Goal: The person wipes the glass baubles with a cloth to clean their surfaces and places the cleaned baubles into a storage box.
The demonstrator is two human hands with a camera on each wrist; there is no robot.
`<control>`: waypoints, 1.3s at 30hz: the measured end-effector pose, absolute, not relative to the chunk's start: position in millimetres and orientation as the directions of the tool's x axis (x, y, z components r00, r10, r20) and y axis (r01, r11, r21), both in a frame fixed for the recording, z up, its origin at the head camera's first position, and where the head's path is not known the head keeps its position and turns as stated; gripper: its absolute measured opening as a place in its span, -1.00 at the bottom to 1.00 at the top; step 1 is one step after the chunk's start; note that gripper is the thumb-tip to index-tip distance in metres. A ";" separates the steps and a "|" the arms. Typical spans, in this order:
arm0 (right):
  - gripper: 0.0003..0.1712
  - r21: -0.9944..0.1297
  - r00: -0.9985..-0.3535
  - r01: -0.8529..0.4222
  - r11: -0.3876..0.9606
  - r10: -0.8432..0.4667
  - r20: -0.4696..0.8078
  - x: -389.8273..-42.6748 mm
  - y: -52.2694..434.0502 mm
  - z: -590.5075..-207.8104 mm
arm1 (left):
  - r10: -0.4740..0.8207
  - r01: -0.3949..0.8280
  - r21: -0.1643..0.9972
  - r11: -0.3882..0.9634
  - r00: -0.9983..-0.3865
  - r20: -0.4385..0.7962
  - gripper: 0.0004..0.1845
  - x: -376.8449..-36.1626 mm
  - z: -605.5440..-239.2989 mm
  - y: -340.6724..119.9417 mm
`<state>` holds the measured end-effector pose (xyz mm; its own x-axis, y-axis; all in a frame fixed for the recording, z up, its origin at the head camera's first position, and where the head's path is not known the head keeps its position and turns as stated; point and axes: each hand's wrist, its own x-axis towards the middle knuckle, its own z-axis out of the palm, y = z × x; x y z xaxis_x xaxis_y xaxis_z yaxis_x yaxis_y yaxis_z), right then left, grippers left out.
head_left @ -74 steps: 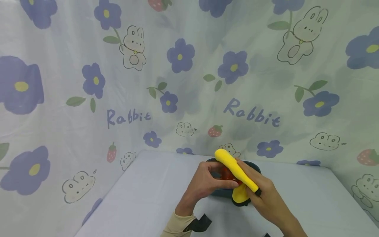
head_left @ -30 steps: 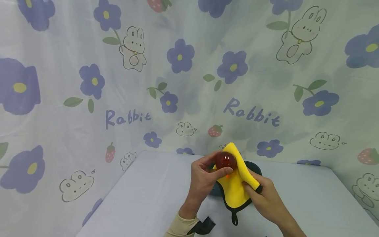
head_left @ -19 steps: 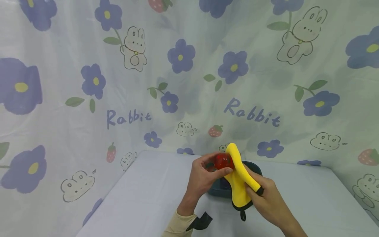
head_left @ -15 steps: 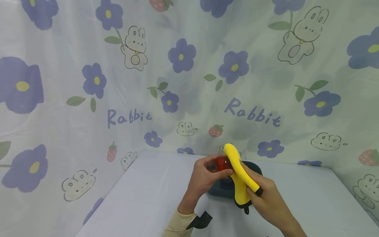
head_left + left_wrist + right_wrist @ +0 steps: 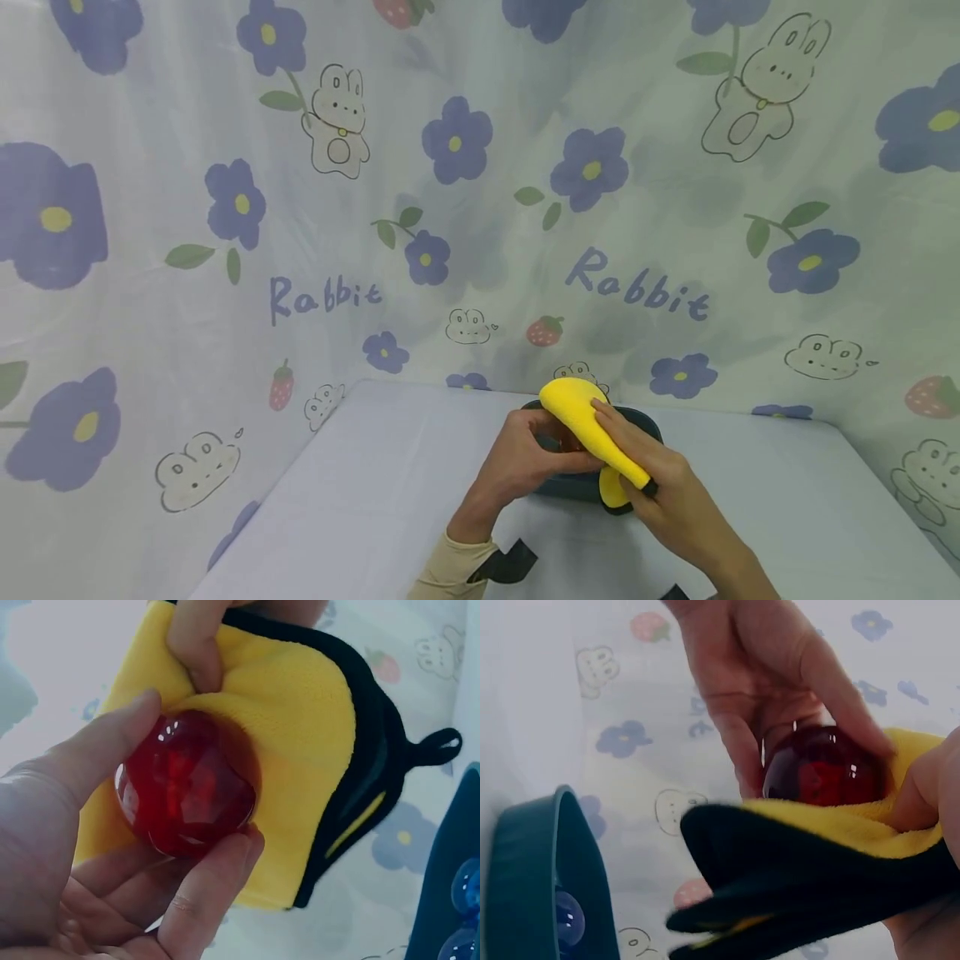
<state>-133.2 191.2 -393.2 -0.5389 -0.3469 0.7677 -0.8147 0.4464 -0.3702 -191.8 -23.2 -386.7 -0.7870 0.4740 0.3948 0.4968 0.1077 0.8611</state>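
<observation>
My left hand (image 5: 517, 458) holds a clear red ball (image 5: 187, 784) between thumb and fingertips, above a dark teal basin (image 5: 573, 487). A yellow cloth with black edging (image 5: 588, 421) is gripped by my right hand (image 5: 667, 483) and lies against the ball, folded over it. From the head, the cloth and left fingers hide most of the ball. The left wrist view shows a fingertip of the right hand pressing into the cloth just above the ball. In the right wrist view the cloth's dark backing (image 5: 802, 889) faces the camera, with the ball (image 5: 825, 769) behind its edge.
Inside the basin sit clear blue balls (image 5: 469, 881), partly seen; the right wrist view shows a bluish ball (image 5: 570, 919) by the basin wall (image 5: 525, 862). A white table (image 5: 390, 467) lies under the hands, and a flower-and-rabbit print curtain (image 5: 495, 233) hangs behind it.
The red ball, in plain sight a second ago, is now mostly covered in the head view. Both hands have lowered slightly, and the cloth's upper fold has moved left and down over the ball.
</observation>
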 end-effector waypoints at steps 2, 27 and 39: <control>-0.01 -0.367 -0.541 -0.812 0.454 -0.348 0.765 -134.4 193.0 -393.5 | 0.488 0.514 0.852 0.099 -0.772 0.408 -0.73 -190.3 -385.5 -22.8; -0.37 -0.711 -0.783 -0.621 0.331 -0.218 0.582 -136.2 199.3 -394.1 | 0.370 0.523 0.852 -0.019 -0.788 0.492 -0.48 -177.6 -380.5 -15.0; -0.51 -0.783 -0.842 -0.540 0.309 -0.214 0.496 -130.4 194.3 -390.8 | 0.257 0.544 0.838 -0.051 -0.804 0.537 -0.46 -178.9 -381.0 -13.1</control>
<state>-130.4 194.3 -390.8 -0.8418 -0.2139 0.4956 -0.5396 0.3091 -0.7831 -178.9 -13.1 -381.0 -0.8036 0.2566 0.5370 0.5436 -0.0512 0.8378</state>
